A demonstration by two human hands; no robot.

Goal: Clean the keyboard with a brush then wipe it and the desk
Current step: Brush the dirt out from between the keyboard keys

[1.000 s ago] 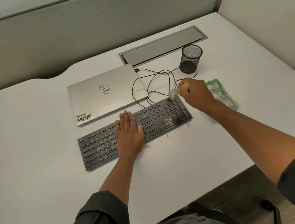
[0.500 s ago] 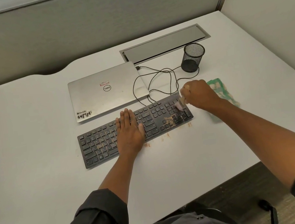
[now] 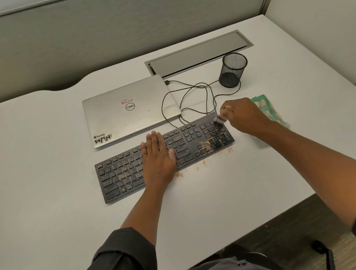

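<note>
keyboard [image 3: 164, 156] laid on desk [image 3: 42, 174] before closed laptop [image 3: 129, 109] | left hand [image 3: 157, 159] pressed flat, fingers straight, on middle keys | brush [image 3: 219, 119] gripped by right hand [image 3: 243, 114] over numpad's far corner | cloth [image 3: 268, 108] lying right of keyboard, partly hidden

I see closed silver laptop [image 3: 130, 110] behind, stickers on lid; black cable [image 3: 187, 99] looping from its corner; mesh pen cup [image 3: 232, 69] upright near recessed cable tray [image 3: 198, 53].

- Office cubicle: grey fabric partition panels [image 3: 115, 30] around a white desk [image 3: 42, 174].
- Closed Dell laptop [image 3: 129, 109], wired black keyboard [image 3: 164, 156], mesh pen cup [image 3: 233, 69], built-in cable hatch [image 3: 198, 53].
</note>
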